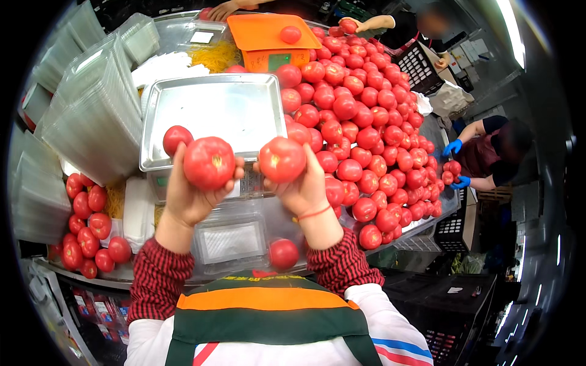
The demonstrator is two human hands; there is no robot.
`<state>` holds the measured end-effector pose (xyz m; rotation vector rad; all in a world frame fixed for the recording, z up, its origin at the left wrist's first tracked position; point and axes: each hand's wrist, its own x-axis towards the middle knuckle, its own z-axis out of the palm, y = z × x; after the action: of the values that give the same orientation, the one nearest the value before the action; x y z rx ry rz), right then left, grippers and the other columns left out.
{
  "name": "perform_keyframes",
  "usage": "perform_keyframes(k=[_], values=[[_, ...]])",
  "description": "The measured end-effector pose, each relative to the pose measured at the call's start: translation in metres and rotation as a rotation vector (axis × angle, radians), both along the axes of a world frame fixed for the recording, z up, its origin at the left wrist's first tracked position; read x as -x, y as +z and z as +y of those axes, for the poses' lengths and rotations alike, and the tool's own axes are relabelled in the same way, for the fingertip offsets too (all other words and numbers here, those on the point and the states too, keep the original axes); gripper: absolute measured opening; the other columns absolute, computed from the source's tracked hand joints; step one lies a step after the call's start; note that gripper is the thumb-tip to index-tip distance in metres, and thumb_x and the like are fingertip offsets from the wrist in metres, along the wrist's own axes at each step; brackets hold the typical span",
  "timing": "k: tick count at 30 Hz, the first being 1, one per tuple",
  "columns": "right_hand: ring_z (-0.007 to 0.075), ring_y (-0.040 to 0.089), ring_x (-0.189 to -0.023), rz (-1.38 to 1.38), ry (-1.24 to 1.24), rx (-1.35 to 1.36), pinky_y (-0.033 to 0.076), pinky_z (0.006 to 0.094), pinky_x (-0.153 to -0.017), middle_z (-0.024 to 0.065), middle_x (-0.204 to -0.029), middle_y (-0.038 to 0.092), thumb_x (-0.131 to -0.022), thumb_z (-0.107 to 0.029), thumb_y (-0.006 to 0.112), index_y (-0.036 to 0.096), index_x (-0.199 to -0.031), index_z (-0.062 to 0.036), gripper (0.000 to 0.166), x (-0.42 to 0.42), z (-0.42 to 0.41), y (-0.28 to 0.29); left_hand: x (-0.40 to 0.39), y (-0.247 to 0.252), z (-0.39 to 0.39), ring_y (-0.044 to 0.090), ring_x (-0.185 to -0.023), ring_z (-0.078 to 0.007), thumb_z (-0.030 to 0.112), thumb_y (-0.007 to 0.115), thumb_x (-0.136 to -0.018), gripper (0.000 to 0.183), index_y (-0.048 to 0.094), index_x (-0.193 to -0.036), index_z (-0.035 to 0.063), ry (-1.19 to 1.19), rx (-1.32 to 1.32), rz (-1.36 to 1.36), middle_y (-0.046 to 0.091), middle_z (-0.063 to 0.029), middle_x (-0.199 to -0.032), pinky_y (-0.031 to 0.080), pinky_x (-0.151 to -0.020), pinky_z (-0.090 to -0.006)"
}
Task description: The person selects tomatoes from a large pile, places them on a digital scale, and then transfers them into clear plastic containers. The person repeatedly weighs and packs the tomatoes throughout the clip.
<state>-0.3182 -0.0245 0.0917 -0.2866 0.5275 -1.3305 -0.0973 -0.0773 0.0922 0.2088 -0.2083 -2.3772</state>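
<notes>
My left hand [194, 194] holds a large red tomato [209, 163] with its stem scar facing up. In my right hand [300, 190] is a second tomato [283, 160], held level with the first. Both are raised over the front edge of a metal tray [219, 110] that sits on a scale. Another tomato [177, 140] lies in the tray's near left corner, behind my left fingers. Between my forearms is a clear plastic container [231, 240] with a white pad inside. Beside it a single tomato [283, 254] rests on the metal table.
A big heap of tomatoes [366, 123] covers the right side. Stacks of clear plastic containers [98, 110] stand left, above a smaller tomato group [88, 241]. An orange scale [270, 34] holds one tomato at the back. Co-workers' hands, some in blue gloves [453, 147], reach in across the table.
</notes>
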Motion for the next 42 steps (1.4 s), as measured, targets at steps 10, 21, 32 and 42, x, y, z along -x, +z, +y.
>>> perform_keyframes(k=[10, 21, 32, 42], values=[[0.0326, 0.056, -0.113, -0.088, 0.108, -0.028, 0.05, 0.0457, -0.087, 0.0162, -0.129, 0.052, -0.088, -0.057, 0.053, 0.038, -0.139, -0.0037, 0.075, -0.024, 0.069, -0.029, -0.019, -0.047, 0.069, 0.059, -0.108, -0.0351, 0.051, 0.058, -0.089, 0.071, 0.038, -0.14, 0.0065, -0.177, -0.189, 0.226, 0.053, -0.0231, -0.125, 0.053, -0.087, -0.0437], [0.0393, 0.048, -0.12, 1.746, 0.214, 0.943, 0.041, 0.0432, -0.102, 0.0231, -0.129, 0.047, -0.068, -0.011, 0.078, 0.038, -0.137, 0.0012, 0.08, -0.034, 0.079, -0.052, -0.049, -0.068, 0.093, 0.051, -0.115, -0.0329, 0.012, 0.067, -0.076, 0.056, 0.054, -0.13, 0.0179, 0.173, 2.041, -1.362, 0.049, -0.0158, -0.13, 0.042, -0.098, -0.0437], [0.0356, 0.055, -0.104, 1.709, -0.297, 1.007, 0.046, 0.0397, -0.092, 0.0179, -0.104, 0.058, -0.073, -0.011, 0.072, 0.057, -0.111, -0.0003, 0.042, -0.111, -0.087, -0.004, -0.04, -0.075, 0.102, 0.04, -0.13, -0.0335, 0.017, 0.053, -0.087, 0.042, 0.058, -0.126, 0.0289, 0.09, 2.084, -1.573, 0.046, -0.0114, -0.136, 0.027, -0.108, -0.0586], [0.0298, 0.065, -0.096, 0.424, 0.361, 0.277, 0.056, 0.0369, -0.075, 0.0173, -0.115, 0.061, -0.088, -0.029, 0.063, 0.047, -0.128, -0.0007, 0.052, -0.096, -0.086, 0.0, -0.039, -0.071, 0.103, 0.042, -0.128, -0.0331, 0.018, 0.059, -0.083, 0.045, 0.059, -0.126, 0.0306, 0.099, 2.048, -1.569, 0.046, -0.0101, -0.136, 0.027, -0.108, -0.0598]])
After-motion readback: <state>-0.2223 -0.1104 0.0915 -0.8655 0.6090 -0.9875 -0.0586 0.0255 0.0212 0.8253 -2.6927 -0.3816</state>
